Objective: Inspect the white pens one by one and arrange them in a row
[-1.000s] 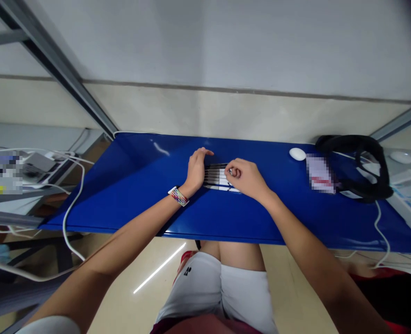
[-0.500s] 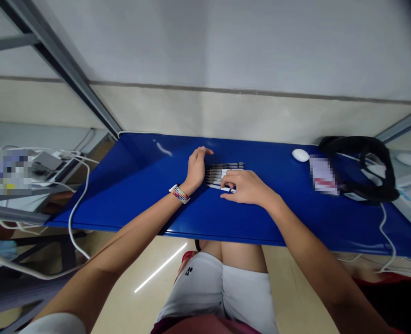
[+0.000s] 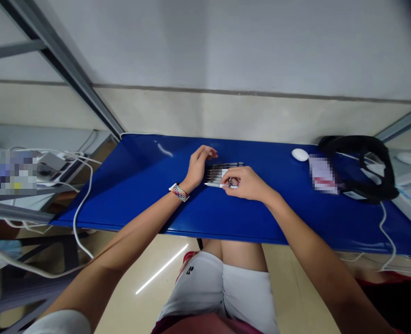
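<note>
Several pens (image 3: 215, 173) lie side by side in a row on the blue table (image 3: 139, 195), their tips pointing left. My right hand (image 3: 244, 182) is over the right part of the row, with thumb and fingers closed on the nearest pen (image 3: 212, 184), a white one. The far ends of the lower pens are hidden under this hand. My left hand (image 3: 197, 166) rests on its edge just left of the pen tips. Its fingers curve to the right, apart and holding nothing. A multicoloured band (image 3: 180, 192) circles the left wrist.
To the right are a white computer mouse (image 3: 299, 154), a blurred packet (image 3: 324, 174) and a black padded strap (image 3: 386, 162). A white cable (image 3: 83, 199) hangs over the left table edge. The wall (image 3: 247, 116) stands behind the table.
My right hand's thumb and fingers have closed together on the nearest pen, which has shifted slightly left. My left hand's fingers have curled a little further right.
</note>
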Motion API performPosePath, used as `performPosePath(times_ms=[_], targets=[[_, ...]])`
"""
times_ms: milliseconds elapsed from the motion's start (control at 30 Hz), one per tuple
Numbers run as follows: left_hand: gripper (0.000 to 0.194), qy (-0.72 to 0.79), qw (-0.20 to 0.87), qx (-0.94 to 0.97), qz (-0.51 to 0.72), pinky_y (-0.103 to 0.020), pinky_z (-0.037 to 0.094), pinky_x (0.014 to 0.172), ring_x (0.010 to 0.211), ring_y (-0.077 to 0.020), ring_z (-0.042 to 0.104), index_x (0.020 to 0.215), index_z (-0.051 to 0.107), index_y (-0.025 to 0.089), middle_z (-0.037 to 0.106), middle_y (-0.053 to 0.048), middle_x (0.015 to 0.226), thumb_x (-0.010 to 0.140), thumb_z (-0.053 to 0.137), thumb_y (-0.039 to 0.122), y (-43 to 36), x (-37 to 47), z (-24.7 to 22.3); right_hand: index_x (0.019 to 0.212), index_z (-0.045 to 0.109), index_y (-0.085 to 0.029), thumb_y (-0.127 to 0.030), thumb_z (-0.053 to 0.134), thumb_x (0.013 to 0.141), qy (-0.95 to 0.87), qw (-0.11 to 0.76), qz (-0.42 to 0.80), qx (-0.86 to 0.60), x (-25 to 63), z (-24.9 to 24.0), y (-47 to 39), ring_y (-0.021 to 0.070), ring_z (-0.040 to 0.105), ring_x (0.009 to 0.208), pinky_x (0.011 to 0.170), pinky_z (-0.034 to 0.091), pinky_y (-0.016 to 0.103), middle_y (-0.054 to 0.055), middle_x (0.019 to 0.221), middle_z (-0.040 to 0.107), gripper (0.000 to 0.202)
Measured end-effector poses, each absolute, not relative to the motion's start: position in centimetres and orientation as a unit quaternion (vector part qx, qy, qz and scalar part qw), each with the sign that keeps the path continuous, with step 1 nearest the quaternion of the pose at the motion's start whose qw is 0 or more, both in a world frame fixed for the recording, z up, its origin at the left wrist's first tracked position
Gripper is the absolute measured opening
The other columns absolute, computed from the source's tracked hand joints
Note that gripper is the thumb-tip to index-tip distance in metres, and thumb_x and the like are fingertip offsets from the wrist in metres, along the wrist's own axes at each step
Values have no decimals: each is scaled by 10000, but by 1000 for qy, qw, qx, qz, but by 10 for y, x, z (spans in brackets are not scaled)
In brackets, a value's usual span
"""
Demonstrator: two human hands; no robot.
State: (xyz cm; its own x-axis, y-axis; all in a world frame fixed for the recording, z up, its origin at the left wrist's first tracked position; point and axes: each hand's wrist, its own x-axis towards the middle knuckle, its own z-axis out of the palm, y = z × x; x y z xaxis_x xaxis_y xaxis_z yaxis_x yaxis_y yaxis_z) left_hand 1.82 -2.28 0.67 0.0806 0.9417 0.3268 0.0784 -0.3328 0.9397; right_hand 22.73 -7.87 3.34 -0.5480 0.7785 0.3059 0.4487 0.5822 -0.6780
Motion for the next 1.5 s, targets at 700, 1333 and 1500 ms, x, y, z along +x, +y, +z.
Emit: performPosePath(times_ms=[700, 1333, 1500], targets=[[339, 421, 335, 681, 497, -307, 416, 664, 671, -157, 569, 837, 712, 207, 667, -10, 735, 985, 664, 509, -16, 8, 10, 916, 808, -191, -401, 905, 735, -473, 555, 530, -433, 252, 15, -38, 104, 553, 524, 471, 437, 257, 40, 762, 738, 294], [395, 396, 379, 657, 517, -299, 413, 677, 672, -146, 557, 755, 674, 188, 636, -7, 700, 965, 694, 522, -6, 6, 2, 1042, 797, -228, -479, 924, 753, -505, 562, 517, -402, 246, 14, -41, 164, 688, 628, 588, 648, 353, 16, 812, 729, 404], [297, 378, 374, 666, 524, -294, 437, 710, 716, -148, 603, 878, 730, 181, 693, -19, 786, 959, 725, 467, -7, 7, 2, 900, 784, -204, -492, 939, 737, -460, 551, 557, -419, 251, 10, -36, 132, 633, 586, 532, 597, 293, 18, 753, 702, 366]])
